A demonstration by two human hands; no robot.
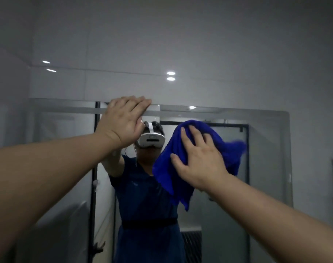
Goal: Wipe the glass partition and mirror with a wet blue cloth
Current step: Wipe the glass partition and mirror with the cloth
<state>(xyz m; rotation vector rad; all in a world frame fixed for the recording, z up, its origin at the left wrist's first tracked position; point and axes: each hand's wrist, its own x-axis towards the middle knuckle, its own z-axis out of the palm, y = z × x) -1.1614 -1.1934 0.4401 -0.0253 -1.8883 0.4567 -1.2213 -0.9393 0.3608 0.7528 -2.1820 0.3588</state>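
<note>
you are facing the mirror [266,149] on the grey wall [180,44]. your right hand [199,158] is pressing the blue cloth [173,168] flat on the glass, near the top of the mirror and a bit right of the middle. the fingers [186,141] of that hand are spreading wide over the cloth, not gripping it, just pushing it against the glass. the cloth is bunching up above your fingers and is hanging down in a loose point below your wrist. its right edge is looking blurry.

your left hand [122,122] is reaching up to the top edge of the mirror, left of the cloth. its fingers [141,100] are lying close together and are curling over that top edge. the two hands are near each other but are not touching.

in the mirror you are seeing yourself in a dark blue top [142,196] with a black belt [148,223] and a white headset [151,140]. behind you in the mirror, a glass partition with a black frame [246,152] is showing. small round lights [171,73] are shining on the wall above the mirror. both of your arms are bare and are stretching forward from the bottom corners.
</note>
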